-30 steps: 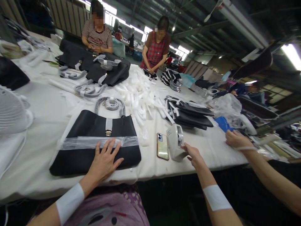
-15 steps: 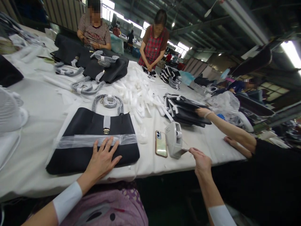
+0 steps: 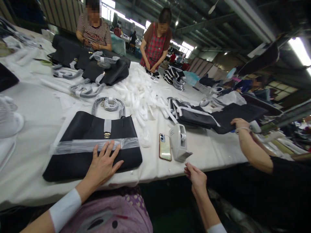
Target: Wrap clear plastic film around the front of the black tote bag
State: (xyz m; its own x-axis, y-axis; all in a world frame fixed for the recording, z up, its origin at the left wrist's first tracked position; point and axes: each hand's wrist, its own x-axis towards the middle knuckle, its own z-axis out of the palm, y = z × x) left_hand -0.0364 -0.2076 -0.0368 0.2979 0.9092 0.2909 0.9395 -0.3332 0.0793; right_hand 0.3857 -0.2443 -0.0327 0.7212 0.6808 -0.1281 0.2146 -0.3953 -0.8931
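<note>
My left hand (image 3: 103,166) lies flat, fingers spread, on the lower front of a black handbag (image 3: 80,163). A band of clear plastic film (image 3: 87,145) runs across the bag, just above and under my fingertips. The bag's clasp (image 3: 107,134) is gold, with a white wrap on its tab, and its wrapped handle and coiled strap (image 3: 110,104) lie behind it. My right hand (image 3: 198,176) is in front of the table edge, thumb and fingers pinched together; what they hold, if anything, is too small to tell. Nearest to it stands a white tape dispenser (image 3: 178,145).
A phone (image 3: 165,147) lies beside the dispenser. Black bags (image 3: 194,116) are stacked behind it. At right, a co-worker's hand (image 3: 240,124) grips a black bag piece (image 3: 239,116). White foam pieces (image 3: 138,85) heap mid-table. Two people stand across the table; a white fan (image 3: 11,115) is at left.
My right hand has moved left and towards me, away from the tape dispenser. The left hand stays on the bag. The co-worker's hand has moved right with a black bag piece from the stack.
</note>
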